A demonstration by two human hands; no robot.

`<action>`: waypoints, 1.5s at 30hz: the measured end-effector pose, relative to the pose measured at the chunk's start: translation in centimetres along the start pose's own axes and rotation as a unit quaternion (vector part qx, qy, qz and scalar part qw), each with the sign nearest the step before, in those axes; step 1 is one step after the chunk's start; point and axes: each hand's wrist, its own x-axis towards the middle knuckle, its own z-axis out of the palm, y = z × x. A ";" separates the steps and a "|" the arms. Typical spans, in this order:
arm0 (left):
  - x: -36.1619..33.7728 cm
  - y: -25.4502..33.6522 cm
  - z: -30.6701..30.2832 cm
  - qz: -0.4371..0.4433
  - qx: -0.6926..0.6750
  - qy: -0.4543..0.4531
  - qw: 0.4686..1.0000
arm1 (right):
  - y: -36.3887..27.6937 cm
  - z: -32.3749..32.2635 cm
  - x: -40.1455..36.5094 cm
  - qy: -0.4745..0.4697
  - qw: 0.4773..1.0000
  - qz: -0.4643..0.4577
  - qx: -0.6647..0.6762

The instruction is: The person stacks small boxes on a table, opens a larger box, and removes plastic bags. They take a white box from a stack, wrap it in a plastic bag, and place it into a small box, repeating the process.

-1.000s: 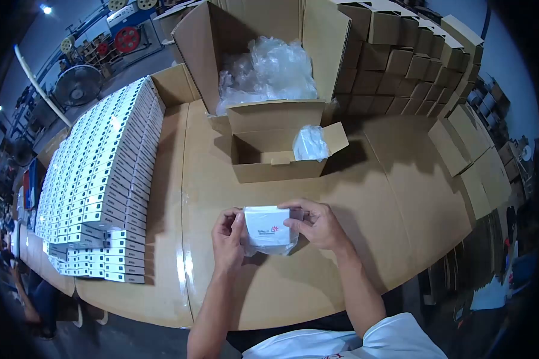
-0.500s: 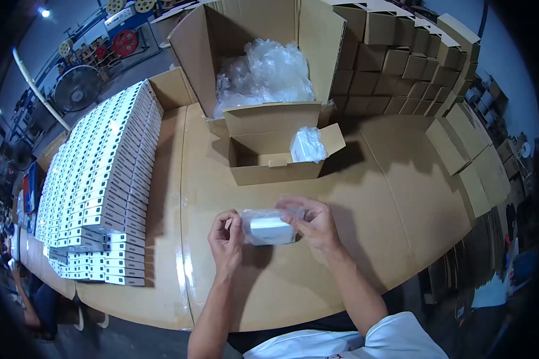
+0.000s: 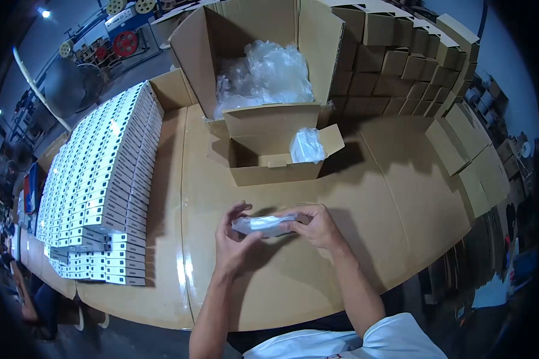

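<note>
A small white box in a clear plastic bag (image 3: 265, 224) is held above the table between my two hands, tilted so that a narrow side shows. My left hand (image 3: 230, 239) cups its left end, with the thumb along the near edge and the fingers behind. At the right end, my right hand (image 3: 318, 228) pinches it between thumb and fingers. Beyond my hands stands an open carton (image 3: 275, 175), with a plastic-wrapped packet (image 3: 307, 146) upright in its right end.
Many small white boxes (image 3: 96, 179) are stacked at the left. A large open carton (image 3: 320, 51) behind holds crumpled clear plastic bags (image 3: 272, 72). Brown cartons (image 3: 377, 60) are piled at the back right, and an open one (image 3: 470, 158) lies at the table's right edge.
The bagged box has tipped to show its narrow side. My left hand has gone from pinching the bag's left edge to cupping that end, and my right fingers have closed in on the other end.
</note>
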 end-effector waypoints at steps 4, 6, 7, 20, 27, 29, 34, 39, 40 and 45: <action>-0.2 -0.4 -0.5 0.036 0.114 -0.059 0.991 | 0.3 -0.8 -0.2 -0.044 0.999 -0.017 0.006; -0.3 -0.9 -0.5 0.046 0.112 -0.029 0.992 | -0.2 -0.6 -0.4 -0.016 1.000 0.001 0.012; -0.2 -1.2 -0.6 0.055 0.118 -0.021 0.991 | -0.5 -0.4 -0.4 -0.002 1.000 0.010 0.016; 1.3 -0.5 1.6 -0.058 0.086 0.098 0.990 | -0.8 1.8 0.3 0.185 0.979 -0.081 0.032; 1.4 -0.5 1.4 -0.058 0.073 0.081 0.992 | -1.0 -0.2 -0.2 0.008 0.983 -0.099 -0.154; 1.5 -1.0 1.1 -0.051 0.047 0.078 0.995 | -0.9 0.1 -0.1 0.023 0.986 -0.084 -0.139; 1.8 -2.1 1.4 0.082 0.025 0.118 0.989 | -1.2 0.1 -0.4 0.042 0.992 -0.002 -0.117; 0.9 0.6 0.8 0.349 0.404 0.054 0.844 | -2.0 -0.4 -0.5 0.034 0.969 -0.021 -0.243; 0.7 0.8 0.6 0.376 0.485 -0.009 0.789 | -1.9 -0.5 -0.5 0.034 0.971 -0.043 -0.231; 0.5 0.5 0.3 0.218 0.370 -0.039 0.902 | -2.0 -0.3 -0.3 0.046 0.963 -0.135 -0.229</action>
